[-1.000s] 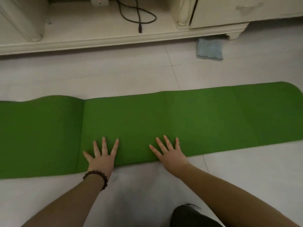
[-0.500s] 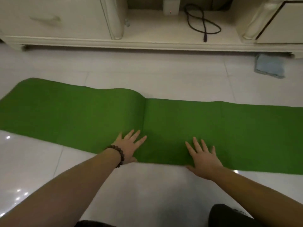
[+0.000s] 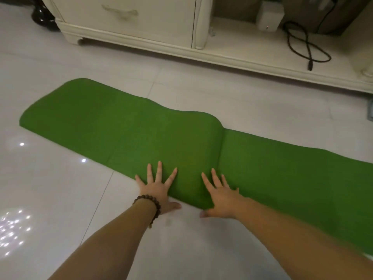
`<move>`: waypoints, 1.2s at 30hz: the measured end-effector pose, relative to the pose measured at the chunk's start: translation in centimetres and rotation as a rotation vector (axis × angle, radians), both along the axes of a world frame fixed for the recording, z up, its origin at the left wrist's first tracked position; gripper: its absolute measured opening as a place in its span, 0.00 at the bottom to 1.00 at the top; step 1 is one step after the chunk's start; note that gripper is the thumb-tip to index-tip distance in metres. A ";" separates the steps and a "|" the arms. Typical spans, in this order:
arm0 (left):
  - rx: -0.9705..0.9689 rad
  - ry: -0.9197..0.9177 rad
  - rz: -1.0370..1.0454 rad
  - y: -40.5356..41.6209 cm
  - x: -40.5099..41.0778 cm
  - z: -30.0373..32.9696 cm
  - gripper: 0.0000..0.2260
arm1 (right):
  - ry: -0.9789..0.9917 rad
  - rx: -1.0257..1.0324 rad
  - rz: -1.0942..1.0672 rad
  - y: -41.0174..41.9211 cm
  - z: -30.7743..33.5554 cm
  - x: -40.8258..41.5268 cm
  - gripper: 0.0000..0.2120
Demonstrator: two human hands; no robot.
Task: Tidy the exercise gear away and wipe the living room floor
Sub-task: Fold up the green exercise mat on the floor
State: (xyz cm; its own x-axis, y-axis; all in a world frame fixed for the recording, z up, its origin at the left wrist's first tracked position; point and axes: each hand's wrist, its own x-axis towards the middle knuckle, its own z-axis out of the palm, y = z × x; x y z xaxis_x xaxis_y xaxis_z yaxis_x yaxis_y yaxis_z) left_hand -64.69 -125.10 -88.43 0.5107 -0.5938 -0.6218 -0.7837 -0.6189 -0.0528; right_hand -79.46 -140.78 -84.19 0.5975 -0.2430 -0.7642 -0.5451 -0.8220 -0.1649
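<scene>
The pale tiled floor [image 3: 60,199] runs under everything, with the cream cabinet [image 3: 141,23] along the far side and a black cable [image 3: 302,47] looped on its low shelf. The green mat [image 3: 121,128] lies lengthwise across the tiles between me and the cabinet, folded along its length; its rounded left end, out of sight a second ago, now shows. A raised hump in it stands just beyond my right hand. My left hand [image 3: 156,188], beaded bracelet [image 3: 148,205] at the wrist, and my right hand [image 3: 219,196] have shifted along the near edge and now press closer together, fingers spread flat on the mat, thumbs on the tile. I judge I'm smoothing the fold before rolling; the floor wiping hasn't begun.
</scene>
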 end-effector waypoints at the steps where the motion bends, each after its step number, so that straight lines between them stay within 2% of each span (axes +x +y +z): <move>1: -0.016 -0.012 -0.010 0.0 0.1 -0.1 0.48 | 0.009 -0.012 -0.048 1.1 -1.1 0.1 0.59; 4: -0.018 -0.067 -0.114 -0.2 0.8 0.1 0.42 | 0.004 -0.112 -0.132 2.6 -2.9 0.3 0.55; 7: 0.003 -0.108 -0.207 0.5 2.2 0.4 0.33 | 0.007 -0.093 -0.148 2.3 -3.0 0.6 0.50; 11: -0.001 -0.182 -0.032 3.1 5.3 0.5 0.39 | 0.046 -0.063 -0.147 2.5 -2.6 1.1 0.50; 17: 0.019 -0.189 0.029 4.6 3.7 2.6 0.42 | 0.052 -0.022 -0.107 2.5 -1.6 1.2 0.41; 22: 0.102 -0.063 0.134 7.4 1.7 2.1 0.48 | 0.082 -0.102 -0.004 5.9 -1.4 -0.2 0.46; 28: 0.094 0.043 0.208 7.6 2.2 2.2 0.46 | 0.028 -0.196 0.003 7.8 -3.3 -1.5 0.46; 31: 0.104 0.118 0.270 7.5 2.3 2.4 0.41 | 0.071 -0.080 0.031 6.6 -2.4 -1.4 0.40; 33: 0.113 0.103 0.295 6.9 1.6 2.8 0.43 | 0.060 0.033 0.023 5.0 -0.9 -1.4 0.39; 36: 0.015 0.065 0.272 3.9 -0.4 3.8 0.38 | -0.002 0.067 -0.034 2.0 1.9 -3.6 0.36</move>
